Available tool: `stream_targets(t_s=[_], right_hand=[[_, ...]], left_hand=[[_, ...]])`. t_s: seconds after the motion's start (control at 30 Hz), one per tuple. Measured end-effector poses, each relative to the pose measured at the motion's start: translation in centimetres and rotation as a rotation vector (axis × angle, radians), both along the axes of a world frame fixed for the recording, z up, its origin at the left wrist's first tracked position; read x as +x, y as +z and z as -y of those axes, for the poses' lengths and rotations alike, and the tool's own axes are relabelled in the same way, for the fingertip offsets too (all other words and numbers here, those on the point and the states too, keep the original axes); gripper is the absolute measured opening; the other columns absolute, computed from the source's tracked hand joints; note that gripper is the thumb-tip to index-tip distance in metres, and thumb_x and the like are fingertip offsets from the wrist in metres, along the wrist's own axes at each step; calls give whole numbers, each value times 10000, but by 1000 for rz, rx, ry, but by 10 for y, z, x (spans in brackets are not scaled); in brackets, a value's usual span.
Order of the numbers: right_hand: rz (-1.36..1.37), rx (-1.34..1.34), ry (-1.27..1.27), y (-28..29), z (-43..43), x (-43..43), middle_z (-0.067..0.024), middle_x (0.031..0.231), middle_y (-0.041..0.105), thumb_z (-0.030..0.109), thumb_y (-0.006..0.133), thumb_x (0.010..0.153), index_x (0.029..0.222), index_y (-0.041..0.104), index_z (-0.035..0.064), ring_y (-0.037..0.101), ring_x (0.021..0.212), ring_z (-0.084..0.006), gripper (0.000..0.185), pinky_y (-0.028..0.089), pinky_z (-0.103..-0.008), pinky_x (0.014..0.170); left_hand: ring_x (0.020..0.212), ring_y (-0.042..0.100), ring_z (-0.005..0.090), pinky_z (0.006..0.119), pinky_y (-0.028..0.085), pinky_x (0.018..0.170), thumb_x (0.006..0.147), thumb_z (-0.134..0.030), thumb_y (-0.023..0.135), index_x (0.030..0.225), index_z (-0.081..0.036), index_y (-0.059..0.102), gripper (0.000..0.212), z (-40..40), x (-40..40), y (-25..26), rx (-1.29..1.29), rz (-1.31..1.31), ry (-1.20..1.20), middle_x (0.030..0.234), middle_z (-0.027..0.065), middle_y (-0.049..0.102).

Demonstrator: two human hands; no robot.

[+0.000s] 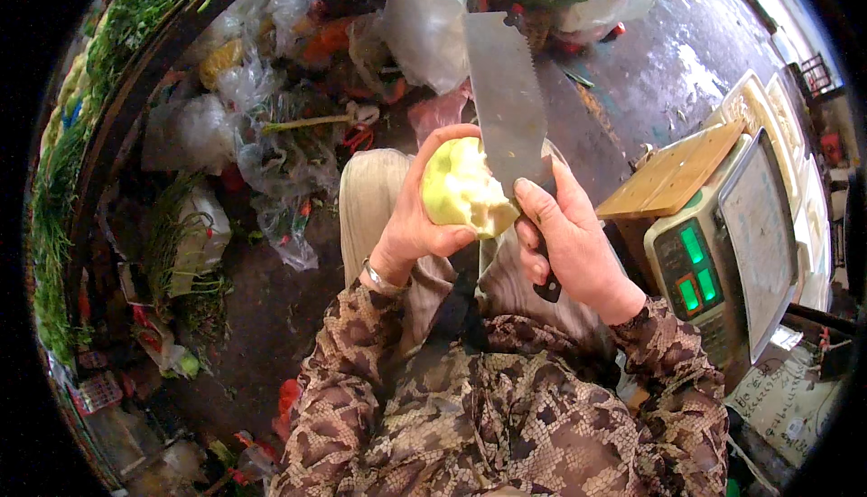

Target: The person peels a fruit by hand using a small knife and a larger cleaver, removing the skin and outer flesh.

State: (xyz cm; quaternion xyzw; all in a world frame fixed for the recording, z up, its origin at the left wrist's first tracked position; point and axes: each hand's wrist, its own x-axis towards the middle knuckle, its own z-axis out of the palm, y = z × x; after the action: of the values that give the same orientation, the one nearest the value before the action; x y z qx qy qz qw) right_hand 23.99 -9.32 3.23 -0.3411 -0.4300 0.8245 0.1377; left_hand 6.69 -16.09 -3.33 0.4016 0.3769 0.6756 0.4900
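Observation:
My left hand (423, 205) grips a pale green, partly cut round fruit or vegetable (450, 188) from its left side, thumb below and fingers above. Its right side shows a rough, whitish cut surface. In my right hand (572, 239) is the dark handle of a wide-bladed knife (508, 97), whose metal blade points up and away from me. One long edge of the blade is toothed. The blade's lower part lies against or just beside the cut side; actual contact is unclear. Both hands are above my lap, between beige trouser legs (372, 192).
At the right stand a digital scale (684, 280) with a lit green display and metal pan (758, 239), a wooden board (677, 175) and white trays (752, 100). Crumpled plastic bags (250, 90) and plant scraps litter the floor at left. Leafy greens (129, 29) line the left rim.

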Motion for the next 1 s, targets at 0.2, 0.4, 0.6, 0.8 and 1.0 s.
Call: stream_targets(t_s=[0.2, 0.4, 0.6, 0.8, 1.0], right_hand=[[4, 131, 43, 0, -8, 1, 36, 634, 418, 219, 464, 1030, 1237, 413, 116, 354, 403, -39, 237, 294, -204, 355], [48, 227, 88, 3, -7, 2, -59, 759, 515, 161, 496, 1002, 1193, 450, 51, 518, 584, -165, 225, 432, -296, 525], [91, 903, -19, 2, -16, -1, -88, 811, 534, 136, 508, 987, 1171, 462, 30, 551, 672, -208, 218, 446, -323, 599], [-19, 18, -128, 10, -17, 2, 18, 663, 455, 213, 491, 1013, 1087, 449, 118, 432, 432, -79, 127, 339, -238, 369], [-67, -92, -310, -19, -28, 11, 19, 657, 422, 253, 494, 999, 930, 430, 146, 382, 405, -92, 143, 319, -249, 355]], left_hand=[[1065, 564, 144, 280, 453, 944, 575, -181, 830, 1391, -41, 326, 969, 3, 1, -6, -27, 29, -5, 1144, 49, 574], [1075, 552, 146, 285, 444, 953, 588, -144, 826, 1385, -46, 321, 949, 1, 2, -2, -45, -76, 32, 1158, 46, 562], [1091, 552, 154, 288, 444, 966, 595, -163, 848, 1388, -42, 327, 956, 0, 5, 6, -21, -32, 59, 1183, 50, 555], [1151, 564, 208, 334, 465, 991, 576, -329, 881, 1369, -20, 377, 990, -1, 2, 16, -27, 239, -80, 1239, 121, 554], [1096, 591, 254, 372, 512, 917, 525, -383, 926, 1309, 4, 413, 1014, 16, 22, 53, 105, 427, -317, 1201, 154, 567]])
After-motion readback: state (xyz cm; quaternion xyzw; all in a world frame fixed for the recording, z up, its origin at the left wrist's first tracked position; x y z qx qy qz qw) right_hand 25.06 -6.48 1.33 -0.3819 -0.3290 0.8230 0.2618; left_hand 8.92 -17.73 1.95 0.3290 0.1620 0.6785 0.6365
